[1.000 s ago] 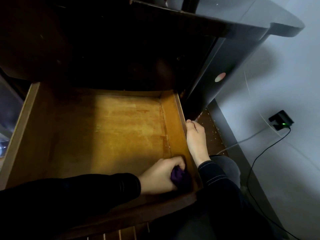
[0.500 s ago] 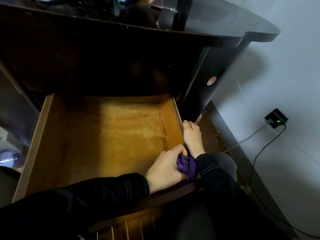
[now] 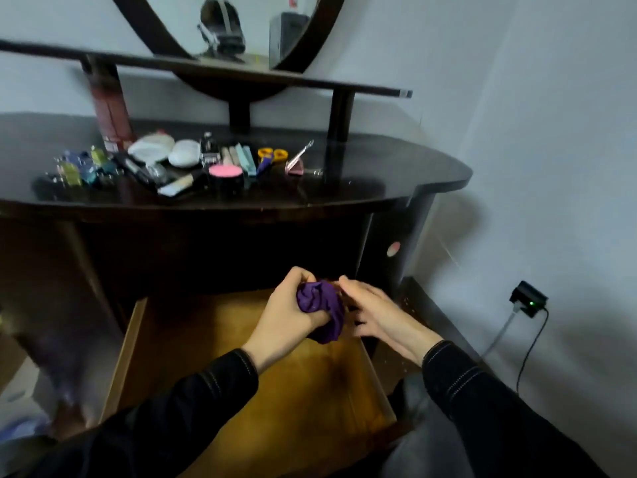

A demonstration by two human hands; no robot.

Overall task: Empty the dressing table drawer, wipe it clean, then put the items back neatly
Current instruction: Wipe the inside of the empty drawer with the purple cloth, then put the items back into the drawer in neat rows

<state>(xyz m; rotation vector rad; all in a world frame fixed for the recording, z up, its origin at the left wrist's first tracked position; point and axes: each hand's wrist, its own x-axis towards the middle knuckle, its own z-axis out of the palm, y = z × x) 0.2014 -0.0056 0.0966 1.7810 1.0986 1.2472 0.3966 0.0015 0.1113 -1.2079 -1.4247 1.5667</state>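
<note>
The wooden drawer [image 3: 179, 343] is pulled out below the dark dressing table [image 3: 362, 188], and its inside is bare. Above it my left hand [image 3: 282, 319] grips a crumpled purple cloth [image 3: 322, 310]. My right hand [image 3: 375, 315] is beside the cloth with fingers stretched out, its fingertips touching the cloth's edge. On the tabletop lie the drawer's items: a pink-lidded jar [image 3: 225, 175], yellow-handled scissors [image 3: 270, 157], a white case [image 3: 185, 153], small bottles [image 3: 82, 167], a brush [image 3: 179, 186] and tweezers [image 3: 298, 157].
An oval mirror [image 3: 227, 25] stands on a raised shelf [image 3: 344, 86] at the table's back. The wall is close on the right, with a black plug [image 3: 529, 298] and a cable running down to the floor. My dark trouser leg [image 3: 431, 439] lies right of the drawer.
My left hand has lifted the purple cloth out of the drawer's front right corner. My right hand left the drawer's side rail and came up to the cloth. The view tilted up to the tabletop.
</note>
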